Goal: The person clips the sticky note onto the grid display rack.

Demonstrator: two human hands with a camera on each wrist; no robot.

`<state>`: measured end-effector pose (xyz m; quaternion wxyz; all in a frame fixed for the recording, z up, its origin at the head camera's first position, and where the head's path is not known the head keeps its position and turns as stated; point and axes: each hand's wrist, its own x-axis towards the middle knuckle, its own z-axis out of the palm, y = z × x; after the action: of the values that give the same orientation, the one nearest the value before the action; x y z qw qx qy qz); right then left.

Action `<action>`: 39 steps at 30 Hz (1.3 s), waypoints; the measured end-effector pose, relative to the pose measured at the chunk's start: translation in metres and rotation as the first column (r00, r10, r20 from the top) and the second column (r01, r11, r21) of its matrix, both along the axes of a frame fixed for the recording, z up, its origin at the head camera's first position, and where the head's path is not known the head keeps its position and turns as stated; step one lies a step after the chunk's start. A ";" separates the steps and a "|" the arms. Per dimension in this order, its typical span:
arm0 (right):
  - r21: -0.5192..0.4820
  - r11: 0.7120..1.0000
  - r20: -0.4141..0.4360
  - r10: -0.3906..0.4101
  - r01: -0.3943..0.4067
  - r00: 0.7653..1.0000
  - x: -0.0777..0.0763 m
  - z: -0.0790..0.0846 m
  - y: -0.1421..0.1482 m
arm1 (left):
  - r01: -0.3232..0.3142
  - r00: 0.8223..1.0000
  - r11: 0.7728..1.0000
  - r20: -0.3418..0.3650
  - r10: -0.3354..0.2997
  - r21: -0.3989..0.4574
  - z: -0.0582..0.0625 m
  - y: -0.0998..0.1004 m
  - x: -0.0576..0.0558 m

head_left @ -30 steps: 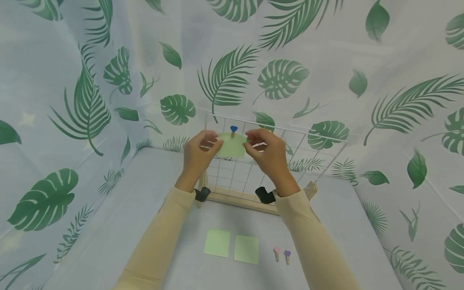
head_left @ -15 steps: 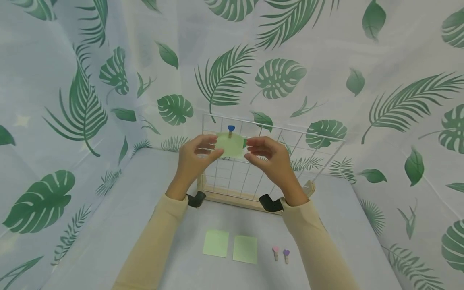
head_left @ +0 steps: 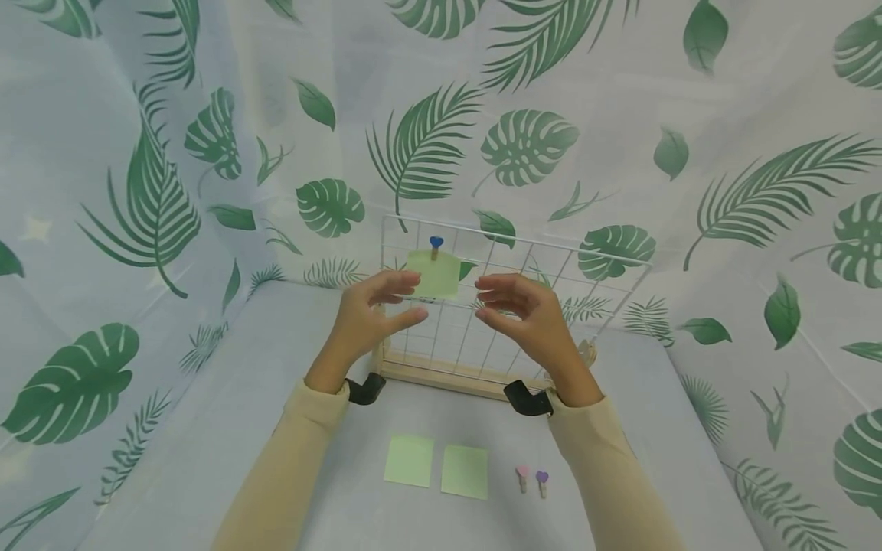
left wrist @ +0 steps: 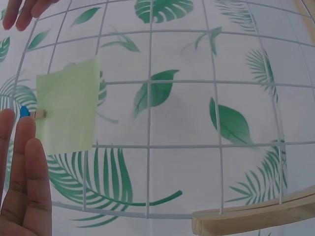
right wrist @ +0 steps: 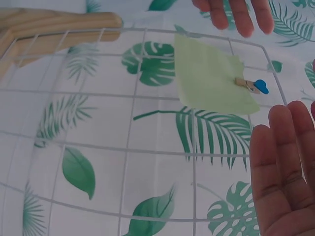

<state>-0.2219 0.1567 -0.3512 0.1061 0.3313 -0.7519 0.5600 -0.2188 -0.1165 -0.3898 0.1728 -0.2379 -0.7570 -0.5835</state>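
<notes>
A pale green paper square (head_left: 436, 275) hangs near the top left of a white wire grid (head_left: 475, 337). Pinning its top edge is a small wooden clothespin with a blue heart (head_left: 436, 243), seen from the side in the right wrist view too (right wrist: 261, 86). My left hand (head_left: 372, 310) is just left of the paper, fingers relaxed and thumb apart, overlapping its lower left corner in the head view. My right hand (head_left: 527, 310) stands off to the right of the paper with its fingers loosely bent. Neither hand holds anything.
Two green paper squares (head_left: 409, 461) lie side by side on the table. To their right are a pink heart clothespin (head_left: 522, 478) and a purple heart clothespin (head_left: 542, 483). The grid stands in a wooden base (head_left: 441, 376). Leaf-print cloth (head_left: 276, 115) surrounds the table.
Both hands let go of the hanging paper's edges, then drew apart and lowered slightly. The paper stays on the grid under the blue heart clothespin.
</notes>
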 end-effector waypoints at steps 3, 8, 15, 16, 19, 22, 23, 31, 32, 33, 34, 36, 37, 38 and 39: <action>-0.003 1.000 0.000 -0.006 0.006 1.000 0.002 -0.002 0.004 | 0.013 1.000 1.000 0.000 -0.013 0.007 -0.003 0.000 0.002; -0.007 1.000 -0.001 0.000 0.000 1.000 0.005 -0.005 0.009 | 0.027 1.000 1.000 -0.009 -0.027 0.009 -0.009 -0.001 0.003; 0.008 1.000 0.010 0.008 -0.008 1.000 0.009 -0.009 0.014 | 0.024 1.000 1.000 -0.003 -0.024 0.011 -0.016 -0.002 0.007; 0.008 1.000 0.008 0.012 -0.012 1.000 0.010 -0.010 0.015 | 0.023 1.000 1.000 0.001 -0.023 0.015 -0.017 -0.001 0.008; 0.010 1.000 0.001 0.018 -0.018 1.000 0.011 -0.012 0.018 | 0.026 1.000 0.999 0.010 -0.027 0.028 -0.020 -0.001 0.010; 0.011 1.000 0.008 0.023 -0.023 1.000 0.014 -0.013 0.020 | 0.032 0.999 0.998 0.018 -0.033 0.051 -0.024 -0.001 0.012; 0.013 1.000 0.013 0.022 -0.022 1.000 0.014 -0.013 0.021 | 0.034 0.999 0.998 0.020 -0.036 0.055 -0.025 -0.001 0.013; 0.028 1.000 0.001 0.008 -0.008 1.000 0.023 -0.018 0.029 | 0.036 0.998 0.997 0.043 -0.040 0.074 -0.030 -0.001 0.023; 0.029 1.000 -0.002 0.007 -0.007 1.000 0.024 -0.019 0.030 | 0.036 0.998 0.997 0.044 -0.039 0.074 -0.030 -0.001 0.024; 0.029 1.000 -0.004 0.006 -0.006 1.000 0.025 -0.019 0.031 | 0.037 0.998 0.997 0.044 -0.040 0.074 -0.031 -0.001 0.025; 0.029 1.000 -0.005 0.004 -0.004 1.000 0.026 -0.020 0.032 | 0.036 0.998 0.997 0.045 -0.040 0.075 -0.031 -0.001 0.027; 0.029 1.000 -0.002 -0.001 0.001 1.000 0.028 -0.021 0.034 | 0.035 0.998 0.996 0.045 -0.038 0.077 -0.032 -0.002 0.029; 0.027 1.000 0.002 -0.003 0.003 1.000 0.029 -0.022 0.035 | 0.033 0.998 0.996 0.045 -0.037 0.078 -0.032 -0.002 0.031; 0.026 1.000 0.005 -0.005 0.005 1.000 0.030 -0.023 0.035 | 0.032 0.998 0.996 0.045 -0.035 0.079 -0.033 -0.002 0.032; 0.027 1.000 0.009 -0.007 0.007 1.000 0.031 -0.024 0.036 | 0.029 0.998 0.996 0.048 -0.034 0.083 -0.034 -0.003 0.033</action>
<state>-0.1910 0.1930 -0.3751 0.1001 0.3276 -0.7611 0.5508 -0.1855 -0.1193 -0.4236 0.1544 -0.2279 -0.7325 -0.6226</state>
